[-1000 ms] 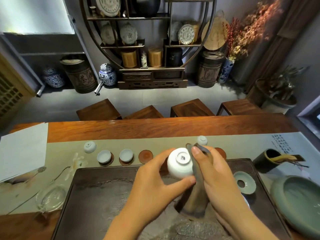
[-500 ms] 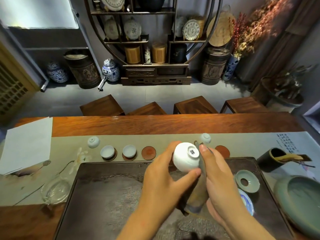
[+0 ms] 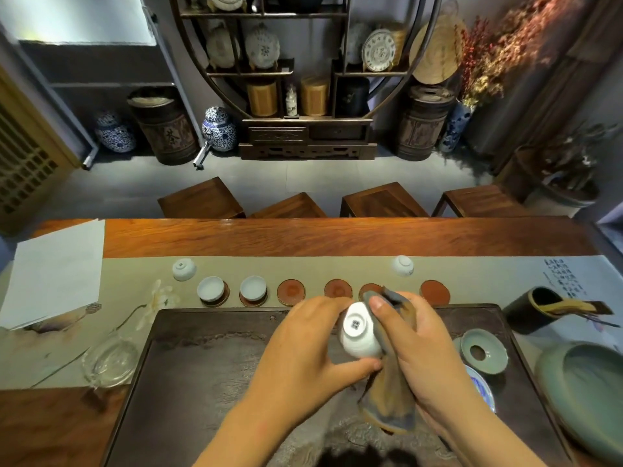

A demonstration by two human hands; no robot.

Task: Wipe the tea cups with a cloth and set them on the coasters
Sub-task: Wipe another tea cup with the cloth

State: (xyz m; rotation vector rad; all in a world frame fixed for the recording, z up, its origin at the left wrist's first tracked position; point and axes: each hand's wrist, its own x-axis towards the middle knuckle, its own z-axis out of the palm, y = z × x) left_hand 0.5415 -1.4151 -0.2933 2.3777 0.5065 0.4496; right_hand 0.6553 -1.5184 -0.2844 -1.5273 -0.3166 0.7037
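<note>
White glazed tea cup [image 3: 360,333], foot ring toward the camera, pinched by the left hand [image 3: 303,357] between thumb below and fingers above, over the dark stone tea tray [image 3: 202,365]. Brown-grey folded cloth [image 3: 387,392] pressed against the cup's right side, gripped by the right hand [image 3: 424,348], thumb laid over the upper fold. Beyond the tray, on a beige runner [image 3: 303,269] across the wooden table [image 3: 337,237]: 2 upright white cups [image 3: 211,288] [image 3: 253,288] seated on round reddish coasters, 4 bare clay-red coasters [image 3: 291,292] in the same row, 2 inverted cups [image 3: 184,268] [image 3: 403,265] farther back. Celadon ring-shaped saucer [image 3: 484,353] on the tray's right edge, large celadon bowl [image 3: 586,392] beside it.
</note>
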